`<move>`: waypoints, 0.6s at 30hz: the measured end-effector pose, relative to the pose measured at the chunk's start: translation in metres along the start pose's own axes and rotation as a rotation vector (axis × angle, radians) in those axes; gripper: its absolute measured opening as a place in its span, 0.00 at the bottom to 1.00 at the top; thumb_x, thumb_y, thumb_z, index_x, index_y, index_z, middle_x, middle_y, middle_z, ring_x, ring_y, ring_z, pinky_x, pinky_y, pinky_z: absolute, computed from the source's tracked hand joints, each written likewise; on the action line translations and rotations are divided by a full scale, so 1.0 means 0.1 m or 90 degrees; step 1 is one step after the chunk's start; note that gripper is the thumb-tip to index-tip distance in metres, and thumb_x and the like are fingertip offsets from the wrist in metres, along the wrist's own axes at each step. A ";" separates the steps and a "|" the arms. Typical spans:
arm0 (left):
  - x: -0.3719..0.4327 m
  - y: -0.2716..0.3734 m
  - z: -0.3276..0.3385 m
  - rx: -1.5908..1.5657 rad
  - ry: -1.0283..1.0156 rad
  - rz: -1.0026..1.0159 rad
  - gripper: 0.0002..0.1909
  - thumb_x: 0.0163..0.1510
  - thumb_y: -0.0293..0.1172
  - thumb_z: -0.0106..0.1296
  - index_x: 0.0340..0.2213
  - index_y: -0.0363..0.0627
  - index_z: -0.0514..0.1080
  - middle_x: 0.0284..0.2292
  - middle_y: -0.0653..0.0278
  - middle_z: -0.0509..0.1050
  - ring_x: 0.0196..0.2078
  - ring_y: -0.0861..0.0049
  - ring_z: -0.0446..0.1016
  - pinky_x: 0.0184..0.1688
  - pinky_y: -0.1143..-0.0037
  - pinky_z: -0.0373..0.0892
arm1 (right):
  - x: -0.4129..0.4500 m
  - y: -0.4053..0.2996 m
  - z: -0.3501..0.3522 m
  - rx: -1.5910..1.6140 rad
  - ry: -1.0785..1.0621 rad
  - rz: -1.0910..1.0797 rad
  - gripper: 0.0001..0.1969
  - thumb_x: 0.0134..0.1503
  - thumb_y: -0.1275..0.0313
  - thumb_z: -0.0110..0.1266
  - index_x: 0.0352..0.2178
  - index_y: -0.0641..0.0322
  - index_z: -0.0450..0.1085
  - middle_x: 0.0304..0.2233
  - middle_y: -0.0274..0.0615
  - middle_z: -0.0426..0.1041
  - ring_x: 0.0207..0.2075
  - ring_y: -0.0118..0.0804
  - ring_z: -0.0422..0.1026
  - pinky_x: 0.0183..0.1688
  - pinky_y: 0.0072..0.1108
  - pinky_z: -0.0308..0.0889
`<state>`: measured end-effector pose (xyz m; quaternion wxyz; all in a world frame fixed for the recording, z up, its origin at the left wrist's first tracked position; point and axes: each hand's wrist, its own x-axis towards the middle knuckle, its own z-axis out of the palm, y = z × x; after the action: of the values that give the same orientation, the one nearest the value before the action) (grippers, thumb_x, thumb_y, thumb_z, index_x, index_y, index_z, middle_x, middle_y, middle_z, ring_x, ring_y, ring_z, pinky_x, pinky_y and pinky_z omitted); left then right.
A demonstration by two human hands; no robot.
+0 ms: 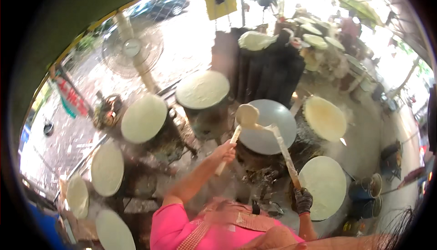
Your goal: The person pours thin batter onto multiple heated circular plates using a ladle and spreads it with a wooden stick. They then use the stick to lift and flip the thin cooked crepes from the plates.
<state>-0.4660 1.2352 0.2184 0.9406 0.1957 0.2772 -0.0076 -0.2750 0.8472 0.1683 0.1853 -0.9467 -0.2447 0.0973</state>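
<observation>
My bare left hand [225, 151] grips the pale handle of a round paddle [247, 115], whose head is coated in batter-like paste. My right hand [303, 200], in a dark striped glove, is closed on the dark end of a long stick [285, 149] with a pale, coated upper part. The paddle head and the stick's tip meet or overlap above a wide grey metal pan [268, 127] on a stove. Beside my right hand lies a large round pale sheet [322, 188]. To the upper right is a yellowish round sheet [325, 118] with a browned middle.
Several round pale sheets stand on stoves in an arc, one at top centre [202, 89], others at left [144, 118]. A standing fan [132, 48] is at upper left. Dark corrugated panels [263, 72] rise behind the pan. Buckets [370, 186] stand at right.
</observation>
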 end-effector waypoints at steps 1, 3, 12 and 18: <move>0.19 0.18 0.25 0.120 0.044 0.016 0.14 0.50 0.32 0.41 0.38 0.66 0.52 0.11 0.74 0.49 0.07 0.89 0.46 0.06 0.87 0.46 | -0.03 -0.29 -0.18 0.058 0.069 0.020 0.18 0.45 0.57 0.47 0.35 0.54 0.67 0.21 0.48 0.69 0.23 0.47 0.68 0.27 0.32 0.62; 0.75 0.39 0.55 0.264 0.075 0.039 0.17 0.49 0.31 0.41 0.41 0.63 0.52 0.11 0.71 0.49 0.07 0.86 0.47 0.06 0.85 0.48 | 0.09 -0.63 -0.26 0.126 0.182 0.054 0.20 0.45 0.57 0.47 0.39 0.52 0.65 0.21 0.49 0.69 0.24 0.47 0.68 0.26 0.32 0.62; 2.30 0.53 0.04 1.084 0.320 0.574 0.31 0.41 0.25 0.39 0.49 0.61 0.50 0.22 0.53 0.68 0.24 0.60 0.69 0.27 0.65 0.65 | 0.69 -1.01 0.42 0.204 0.135 0.054 0.11 0.46 0.68 0.48 0.31 0.60 0.70 0.19 0.46 0.70 0.21 0.41 0.68 0.22 0.30 0.62; 2.14 0.70 0.31 1.153 0.319 0.586 0.35 0.42 0.27 0.41 0.52 0.65 0.45 0.26 0.53 0.68 0.26 0.55 0.68 0.30 0.64 0.65 | 1.16 -1.30 0.92 0.188 0.244 0.104 0.11 0.47 0.68 0.48 0.31 0.60 0.70 0.20 0.35 0.70 0.21 0.24 0.65 0.21 0.16 0.61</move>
<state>-0.2606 1.3084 0.1555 0.2699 0.9099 0.2533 0.1871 -0.2559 1.0380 0.1253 0.3559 -0.9273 -0.1107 -0.0345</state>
